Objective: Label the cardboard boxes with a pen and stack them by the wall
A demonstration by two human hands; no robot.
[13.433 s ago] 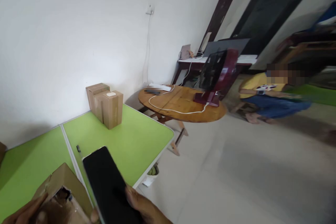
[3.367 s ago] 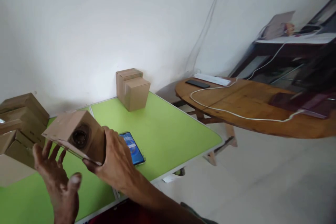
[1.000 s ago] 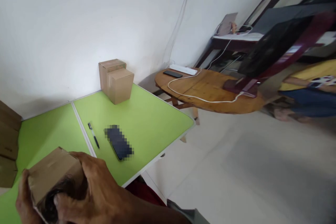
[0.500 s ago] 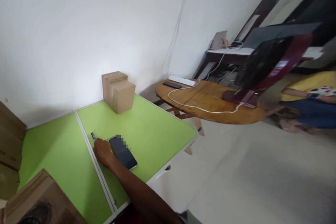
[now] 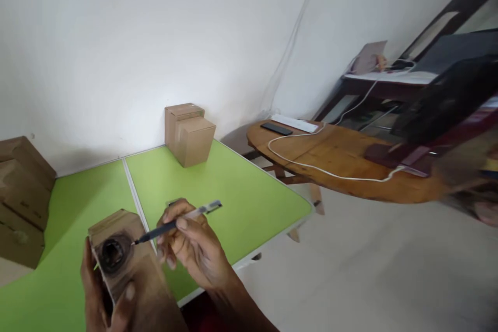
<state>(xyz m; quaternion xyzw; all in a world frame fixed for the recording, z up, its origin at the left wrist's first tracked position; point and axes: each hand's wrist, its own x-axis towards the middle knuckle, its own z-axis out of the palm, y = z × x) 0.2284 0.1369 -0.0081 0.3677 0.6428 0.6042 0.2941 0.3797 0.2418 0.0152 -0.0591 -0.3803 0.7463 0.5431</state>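
My left hand (image 5: 95, 290) grips a small cardboard box (image 5: 150, 282) at the lower left, thumb across its face and fingers along the left side. A round, dark, shaded drawing (image 5: 112, 253) is on that face. Between the thumb and fingers of my right hand (image 5: 196, 246) is a pen (image 5: 167, 229) with a black front and a clear barrel. Its tip points left, at or very near the right rim of the dark drawing; whether it touches I cannot tell. My right hand covers the spot where the phone lay.
The green folding table (image 5: 241, 202) stands against the wall, with stacked cardboard boxes (image 5: 190, 137) at its back and more boxes (image 5: 23, 202) at the left. To the right is an oval wooden table (image 5: 330, 150) with a black phone-like slab (image 5: 276, 128), a white power strip (image 5: 294, 123) and a cable.
My right hand has picked up the pen from the green table and brought it to the box. The box has risen further into view in my left hand. The view has turned left.
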